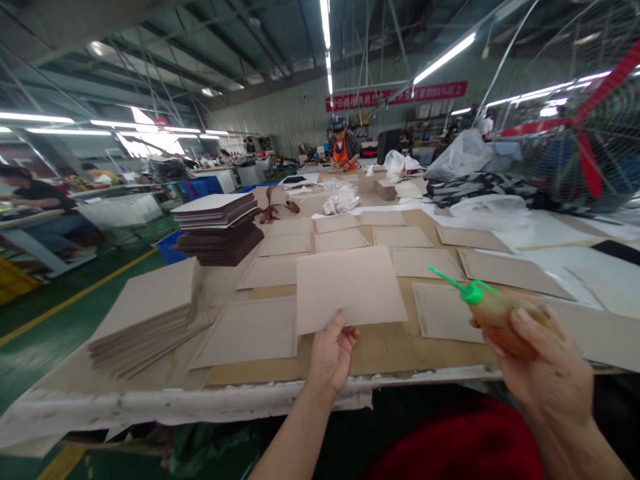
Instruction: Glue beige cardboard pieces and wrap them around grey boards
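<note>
My left hand point(336, 350) pinches the near edge of a beige cardboard sheet point(350, 287), thumb on top. The sheet is held over the table's middle, partly covering the boards behind it. In my right hand point(543, 360) is a squeeze glue bottle point(510, 323) with a green nozzle point(471, 291), which points up and to the left. Its amber body is wrapped by my fingers. Several flat boards lie in rows around the sheet, among them one board point(250, 330) at the left and another point(445, 310) at the right, with faint lines along their edges.
A tall stack of beige boards point(145, 300) stands at the left, with a dark brown stack point(220, 227) behind it. Plastic bags point(460, 157) and dark fabric lie back right, near a large fan point(580, 120). A person point(343, 147) in an orange apron works at the far end.
</note>
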A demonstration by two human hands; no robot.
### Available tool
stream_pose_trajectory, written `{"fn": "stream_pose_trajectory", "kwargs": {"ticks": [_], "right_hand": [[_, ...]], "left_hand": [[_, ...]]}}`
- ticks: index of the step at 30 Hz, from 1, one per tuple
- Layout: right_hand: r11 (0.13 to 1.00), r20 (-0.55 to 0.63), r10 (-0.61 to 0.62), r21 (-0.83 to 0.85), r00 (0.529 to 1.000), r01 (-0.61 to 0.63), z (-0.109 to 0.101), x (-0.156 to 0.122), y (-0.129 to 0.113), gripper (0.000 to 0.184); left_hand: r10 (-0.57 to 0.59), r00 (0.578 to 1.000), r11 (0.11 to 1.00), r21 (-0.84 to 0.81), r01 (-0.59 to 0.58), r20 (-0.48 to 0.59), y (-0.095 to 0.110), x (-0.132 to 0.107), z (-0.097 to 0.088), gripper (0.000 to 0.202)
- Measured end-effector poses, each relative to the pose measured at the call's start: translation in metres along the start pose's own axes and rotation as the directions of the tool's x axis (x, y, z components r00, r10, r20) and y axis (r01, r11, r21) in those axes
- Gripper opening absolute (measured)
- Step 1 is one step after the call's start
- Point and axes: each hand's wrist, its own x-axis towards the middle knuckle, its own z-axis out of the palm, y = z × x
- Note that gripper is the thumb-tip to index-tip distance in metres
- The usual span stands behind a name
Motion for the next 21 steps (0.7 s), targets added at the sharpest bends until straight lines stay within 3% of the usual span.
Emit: {"fn": "stream_pose_trajectory", "kwargs": {"ticks": [5,7,9,11,14,16,21], "right_hand": [[0.997,0.068,0.028,-0.074,0.997,-0.023,0.003,-0.002,0.001,0.038],[0.985,0.168,0.056,-0.168,0.984,-0.028,0.012,-0.006,0.004,0.041],[0.944,0.321,0.032,-0.322,0.947,0.077,0.024,-0.011,0.008,0.045],[0.843,0.506,-0.046,-0.443,0.861,0.305,0.039,-0.013,0.012,0.043],[0.65,0.732,-0.179,-0.414,0.657,0.638,0.062,-0.013,0.016,0.034],[0.568,0.797,-0.234,-0.354,0.558,0.743,0.075,-0.01,0.016,0.031],[0.46,0.857,-0.283,-0.272,0.43,0.845,0.085,-0.01,0.014,0.033]], "left_hand": [[0.009,1.0,0.999,0.048,-0.01,0.013,-0.002,-0.001,0.002,0.038],[0.016,0.999,0.995,0.1,-0.019,0.028,-0.004,-0.004,0.004,0.038],[0.029,0.998,0.986,0.161,-0.037,0.055,-0.007,-0.006,0.004,0.039],[0.052,0.995,0.974,0.214,-0.069,0.088,-0.01,-0.007,0.004,0.042],[0.081,0.989,0.959,0.261,-0.112,0.127,-0.016,-0.006,0.001,0.045],[0.092,0.986,0.952,0.279,-0.127,0.137,-0.018,-0.004,-0.001,0.042],[0.105,0.982,0.945,0.293,-0.147,0.156,-0.02,-0.003,-0.001,0.038]]}}
